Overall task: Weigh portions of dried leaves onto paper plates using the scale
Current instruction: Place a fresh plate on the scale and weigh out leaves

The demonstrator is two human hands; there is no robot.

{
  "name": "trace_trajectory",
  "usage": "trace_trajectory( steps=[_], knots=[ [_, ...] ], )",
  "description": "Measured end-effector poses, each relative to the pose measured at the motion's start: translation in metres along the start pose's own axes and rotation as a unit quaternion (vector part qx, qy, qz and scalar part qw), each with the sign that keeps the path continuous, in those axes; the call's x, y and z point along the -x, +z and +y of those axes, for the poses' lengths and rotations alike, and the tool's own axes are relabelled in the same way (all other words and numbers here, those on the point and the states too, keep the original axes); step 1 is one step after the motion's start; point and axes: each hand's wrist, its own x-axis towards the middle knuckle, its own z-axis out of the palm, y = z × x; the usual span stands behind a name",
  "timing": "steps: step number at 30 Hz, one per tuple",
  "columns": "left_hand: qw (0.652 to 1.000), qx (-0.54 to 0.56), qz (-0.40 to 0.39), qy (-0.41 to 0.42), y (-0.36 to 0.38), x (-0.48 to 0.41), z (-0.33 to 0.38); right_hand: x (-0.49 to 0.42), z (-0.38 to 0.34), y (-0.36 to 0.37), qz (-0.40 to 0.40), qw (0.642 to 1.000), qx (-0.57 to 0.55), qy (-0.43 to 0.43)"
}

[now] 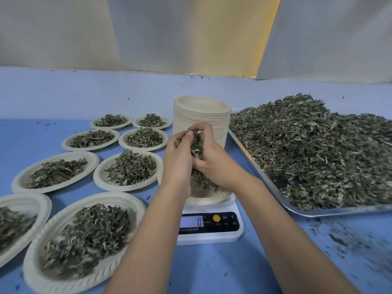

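My left hand (179,158) and my right hand (209,160) are cupped together around a bunch of dried leaves (196,148), held just above a paper plate (209,197). That plate sits on a white digital scale (210,224) whose display reads 0. Some leaves lie on the plate under my hands. A metal tray (250,152) at the right carries a big heap of dried leaves (318,149).
A tall stack of empty paper plates (201,117) stands behind the scale. Several filled paper plates (129,170) lie in two rows on the blue table at the left. Loose leaf crumbs (339,240) litter the table's front right.
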Motion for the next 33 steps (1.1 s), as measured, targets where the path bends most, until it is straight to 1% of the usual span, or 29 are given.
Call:
trace_trajectory(
  steps=[3, 7, 10, 14, 20, 25, 28, 31, 33],
  knots=[
    [1.0, -0.017, 0.003, -0.003, 0.003, 0.001, -0.002, 0.001, 0.001, 0.0, -0.008, 1.0, 0.011, -0.001],
    [1.0, -0.013, 0.012, -0.002, 0.002, -0.001, -0.002, 0.003, 0.0, 0.002, 0.004, 1.0, 0.023, 0.011],
    [0.999, -0.005, 0.04, 0.014, -0.001, -0.003, 0.001, 0.003, -0.004, 0.002, 0.004, 1.0, -0.013, 0.025],
    [0.996, 0.043, 0.073, 0.015, -0.007, -0.007, 0.005, 0.004, -0.007, -0.002, -0.006, 0.995, -0.085, 0.058],
    [0.992, 0.087, 0.092, 0.004, -0.008, -0.007, 0.007, 0.004, -0.004, -0.008, -0.006, 0.992, -0.113, 0.056],
    [0.988, 0.12, 0.099, 0.011, -0.013, -0.007, 0.011, 0.003, 0.001, -0.013, 0.001, 0.994, -0.091, 0.06],
    [0.985, 0.136, 0.101, 0.011, -0.015, -0.008, 0.013, 0.003, 0.003, -0.016, 0.007, 0.991, -0.089, 0.103],
    [0.984, 0.147, 0.104, 0.016, -0.018, -0.011, 0.015, 0.004, 0.008, -0.017, 0.004, 0.988, -0.041, 0.149],
    [0.982, 0.16, 0.099, 0.016, -0.019, -0.013, 0.016, 0.004, 0.01, -0.016, -0.003, 0.987, -0.015, 0.158]
  ],
)
